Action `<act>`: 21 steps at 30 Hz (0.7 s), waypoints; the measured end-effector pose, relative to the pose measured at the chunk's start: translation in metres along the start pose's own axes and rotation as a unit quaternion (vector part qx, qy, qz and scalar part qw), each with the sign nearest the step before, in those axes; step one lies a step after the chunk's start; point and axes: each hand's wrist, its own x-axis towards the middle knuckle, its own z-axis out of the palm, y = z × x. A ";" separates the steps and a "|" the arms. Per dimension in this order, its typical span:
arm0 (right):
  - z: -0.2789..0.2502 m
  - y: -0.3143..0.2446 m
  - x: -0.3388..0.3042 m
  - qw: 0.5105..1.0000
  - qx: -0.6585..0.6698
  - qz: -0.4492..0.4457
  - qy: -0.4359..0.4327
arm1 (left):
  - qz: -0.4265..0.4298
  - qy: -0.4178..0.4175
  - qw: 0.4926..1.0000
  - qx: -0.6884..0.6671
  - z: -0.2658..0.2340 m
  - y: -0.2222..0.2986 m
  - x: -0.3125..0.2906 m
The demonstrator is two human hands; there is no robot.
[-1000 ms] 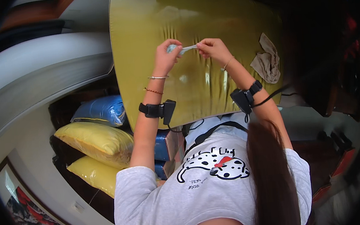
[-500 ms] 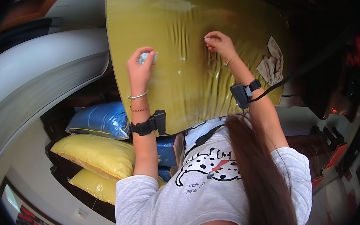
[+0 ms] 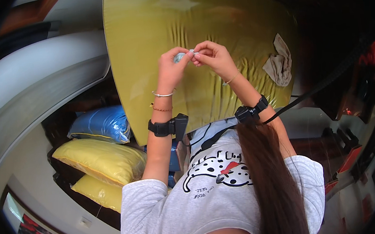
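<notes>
My left hand (image 3: pixel 172 69) is closed round a small, rounded, pale blue-green thing (image 3: pixel 179 57), mostly hidden by the fingers; its kind does not show. Beside it, my right hand (image 3: pixel 215 60) pinches with thumb and forefinger. A tiny whitish bit (image 3: pixel 192 51) shows where the fingertips of both hands meet; I cannot tell whether it belongs to the blue-green thing. Both hands are above a glossy yellow surface (image 3: pixel 144 27) that is wrinkled in the middle.
A crumpled beige cloth (image 3: pixel 278 66) lies on the yellow surface at the right. Plastic-wrapped blue (image 3: pixel 101 125) and yellow (image 3: pixel 97 158) cushions are stacked at the left. A curved white panel (image 3: pixel 45 76) rises beyond them. A black cable (image 3: pixel 302 100) runs from my right wrist strap.
My hands were apart; now they meet at the fingertips. The left moved right, the right moved left and slightly down. The yellow surface shifted slightly left in view.
</notes>
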 end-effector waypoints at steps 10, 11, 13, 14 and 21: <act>-0.021 0.016 0.011 0.990 -0.103 -0.007 0.093 | -0.022 0.140 0.989 -0.041 -0.023 -0.010 -0.002; -0.024 0.020 0.015 0.990 -0.101 -0.007 0.095 | -0.034 0.158 0.986 0.031 -0.028 -0.015 -0.002; -0.030 0.029 0.023 0.980 -0.143 0.002 0.137 | -0.046 0.172 0.979 0.104 -0.032 -0.019 -0.002; -0.032 0.035 0.027 0.980 -0.141 0.002 0.139 | -0.038 0.206 0.963 0.169 -0.033 -0.019 -0.003; -0.045 0.061 0.041 0.953 -0.211 -0.014 0.219 | -0.010 0.343 0.887 0.308 -0.064 -0.023 -0.009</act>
